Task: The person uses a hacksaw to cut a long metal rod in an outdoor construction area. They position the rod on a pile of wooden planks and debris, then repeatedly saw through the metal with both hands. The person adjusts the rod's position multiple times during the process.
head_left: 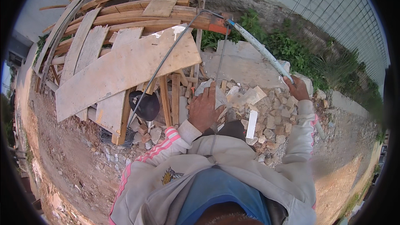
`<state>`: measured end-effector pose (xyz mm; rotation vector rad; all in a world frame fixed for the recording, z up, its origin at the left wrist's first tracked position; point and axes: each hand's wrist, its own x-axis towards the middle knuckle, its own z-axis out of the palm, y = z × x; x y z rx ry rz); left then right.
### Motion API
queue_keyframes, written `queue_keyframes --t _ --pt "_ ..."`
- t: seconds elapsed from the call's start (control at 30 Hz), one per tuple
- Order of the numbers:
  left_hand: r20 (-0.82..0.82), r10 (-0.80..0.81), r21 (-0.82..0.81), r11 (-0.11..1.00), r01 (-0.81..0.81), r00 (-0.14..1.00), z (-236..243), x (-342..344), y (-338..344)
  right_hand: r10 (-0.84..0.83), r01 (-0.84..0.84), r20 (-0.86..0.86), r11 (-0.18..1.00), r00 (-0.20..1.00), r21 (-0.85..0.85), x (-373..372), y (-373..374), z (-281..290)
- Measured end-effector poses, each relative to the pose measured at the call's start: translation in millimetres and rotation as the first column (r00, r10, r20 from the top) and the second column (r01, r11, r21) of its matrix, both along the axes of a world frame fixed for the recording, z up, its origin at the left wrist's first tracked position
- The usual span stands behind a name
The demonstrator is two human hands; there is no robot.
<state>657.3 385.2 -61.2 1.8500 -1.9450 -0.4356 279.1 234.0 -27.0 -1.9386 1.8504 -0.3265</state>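
My right hand (298, 87) is closed around a long pale-blue pipe (262, 50), whose lower end runs on past my wrist. At its far end the pipe meets an orange-painted metal piece (218, 26) on the wooden bench. A thin metal rod (175, 43) rises from the lower left, bends at the top, passes that piece, and comes down toward my left hand (205, 110). Fingers stretched and thumb apart, the left hand is at the rod's lower end; whether it presses on the rod I cannot tell.
Boards and beams form a rough bench, with a wide plank (129, 71) across it. A dark rounded object (144, 105) hangs beneath. Broken rubble (277, 116) covers the ground before me. Green plants (291, 50) grow by the wall, where a wire mesh (337, 12) leans.
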Motion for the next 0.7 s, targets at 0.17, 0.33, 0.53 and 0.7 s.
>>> queue_keyframes --t 0.17,0.33,0.53,0.7 --pt "-0.087 0.062 0.046 0.997 -0.058 0.994 -11 15 21 -0.020 -0.037 -0.236 0.972 0.971 -0.234 3 7 -11" --pt "-0.011 -0.011 -0.103 0.995 0.010 1.000 -13 43 15 -0.100 0.004 -0.307 0.954 0.947 -0.298 19 23 1" --pt "0.039 -0.074 -0.236 0.968 0.081 0.996 -18 73 13 -0.165 0.045 -0.305 0.930 0.938 -0.366 33 40 -4" --pt "-0.010 -0.116 -0.100 0.988 0.115 0.993 -18 78 9 -0.147 0.038 -0.336 0.950 0.931 -0.309 24 37 -8"
